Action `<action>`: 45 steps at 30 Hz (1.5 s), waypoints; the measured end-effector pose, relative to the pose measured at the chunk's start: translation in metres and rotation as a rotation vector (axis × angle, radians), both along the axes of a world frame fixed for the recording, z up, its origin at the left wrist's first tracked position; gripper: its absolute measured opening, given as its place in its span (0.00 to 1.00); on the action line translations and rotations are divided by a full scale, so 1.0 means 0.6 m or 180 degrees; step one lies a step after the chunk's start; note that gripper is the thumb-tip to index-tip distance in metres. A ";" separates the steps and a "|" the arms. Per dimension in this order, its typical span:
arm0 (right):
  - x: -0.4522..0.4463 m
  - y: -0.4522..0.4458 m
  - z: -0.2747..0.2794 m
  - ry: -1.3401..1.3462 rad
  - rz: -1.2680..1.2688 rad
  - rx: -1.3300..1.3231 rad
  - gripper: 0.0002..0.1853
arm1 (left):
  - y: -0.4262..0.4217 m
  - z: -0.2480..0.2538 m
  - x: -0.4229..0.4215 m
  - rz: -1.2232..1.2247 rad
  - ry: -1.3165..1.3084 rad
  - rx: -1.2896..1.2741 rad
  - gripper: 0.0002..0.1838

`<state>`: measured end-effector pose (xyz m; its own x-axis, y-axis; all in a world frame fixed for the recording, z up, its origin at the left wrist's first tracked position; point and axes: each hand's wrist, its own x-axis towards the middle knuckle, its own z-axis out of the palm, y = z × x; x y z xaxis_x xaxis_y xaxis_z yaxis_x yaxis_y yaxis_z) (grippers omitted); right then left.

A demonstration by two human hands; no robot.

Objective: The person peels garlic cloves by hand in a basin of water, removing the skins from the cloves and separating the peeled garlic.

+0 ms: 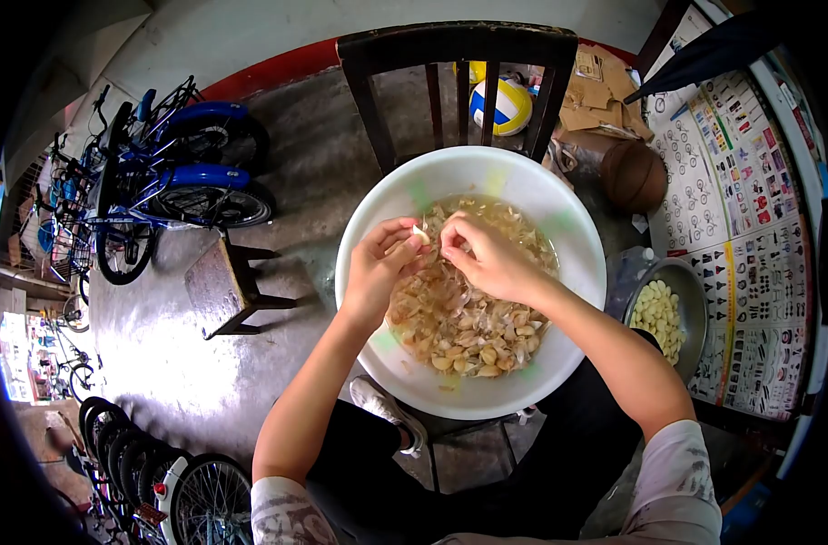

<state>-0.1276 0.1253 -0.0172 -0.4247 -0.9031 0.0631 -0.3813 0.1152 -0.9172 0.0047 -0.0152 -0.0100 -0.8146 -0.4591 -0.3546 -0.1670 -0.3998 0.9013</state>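
Over a large white basin [367,350] my two hands are close together. My left hand [385,263] pinches a pale garlic clove [421,234] between thumb and fingertips. Just to its right, my right hand [482,252] has thumb and fingers bent together; whatever they hold, if anything, is too small to make out. Beneath both hands, the basin contains water with many unpeeled garlic cloves [487,350] and loose papery skins [514,222] floating about. A metal bowl [698,304] of peeled garlic cloves [657,318] stands to the right, beyond my right forearm.
The basin rests in front of a dark wooden chair back [459,41]. A small wooden stool [216,283] stands at left, with blue bicycles [205,177] behind it. A volleyball [502,107], a basketball [634,177] and cardboard [600,91] lie at the upper right, near a printed poster [741,182].
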 end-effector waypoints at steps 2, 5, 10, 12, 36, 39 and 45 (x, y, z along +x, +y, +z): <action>-0.001 0.001 -0.004 0.0019 -0.0073 -0.0338 0.10 | 0.002 0.002 0.000 -0.0050 -0.0045 -0.0029 0.15; 0.001 -0.003 0.022 -0.0698 -0.0137 -0.0406 0.17 | 0.007 0.003 0.000 -0.0168 -0.0084 -0.0063 0.15; -0.003 -0.004 0.018 -0.0623 -0.0177 -0.0534 0.08 | 0.004 0.012 -0.001 -0.0287 -0.0143 -0.0038 0.14; -0.010 -0.001 0.016 -0.0667 -0.0126 -0.0481 0.07 | 0.003 0.012 0.001 -0.0357 -0.0136 -0.0054 0.13; -0.031 0.019 0.023 0.0155 0.0139 0.0015 0.07 | 0.006 0.009 -0.001 -0.0551 -0.0124 0.0178 0.11; -0.027 0.013 0.026 -0.0682 -0.0105 -0.0105 0.08 | 0.008 -0.001 -0.001 -0.0995 -0.0022 -0.0517 0.12; -0.051 0.009 0.011 -0.0656 0.0334 0.0367 0.10 | 0.021 -0.011 -0.002 -0.0972 0.0200 -0.1026 0.14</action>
